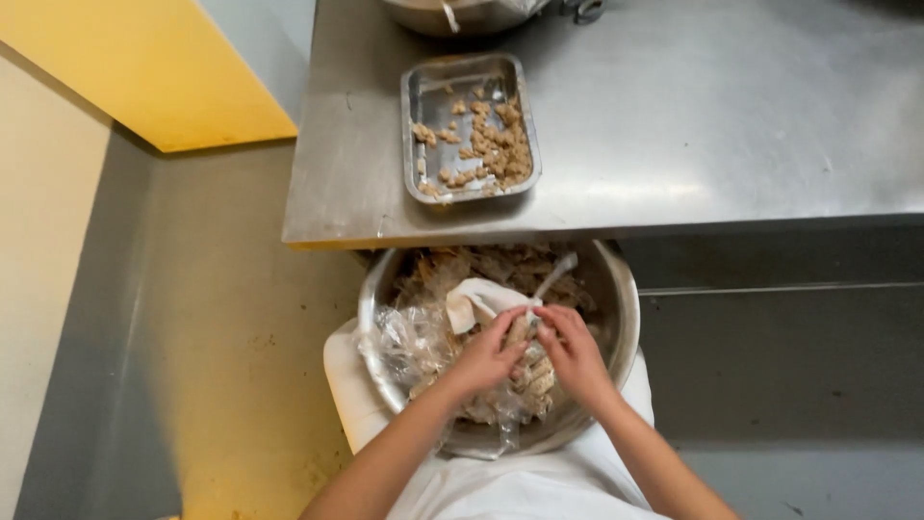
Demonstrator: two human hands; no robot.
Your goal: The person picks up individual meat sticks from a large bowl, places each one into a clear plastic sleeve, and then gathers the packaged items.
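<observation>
Left hand (489,354) and right hand (570,349) pinch, seemingly, one pale piece (521,330) above clear wrappers (409,342).

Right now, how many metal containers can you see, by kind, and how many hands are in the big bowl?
Rectangular metal trays: 1, with brown pieces in it
Large round metal bowls on the lap: 1
Metal vessels partly in view at the table's far edge: 1
Hands in the bowl: 2, left hand and right hand
Total: 5

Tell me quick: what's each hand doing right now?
Left hand: closed, pinching a small pale piece over the metal bowl.
Right hand: closed, fingers on the same piece.
</observation>
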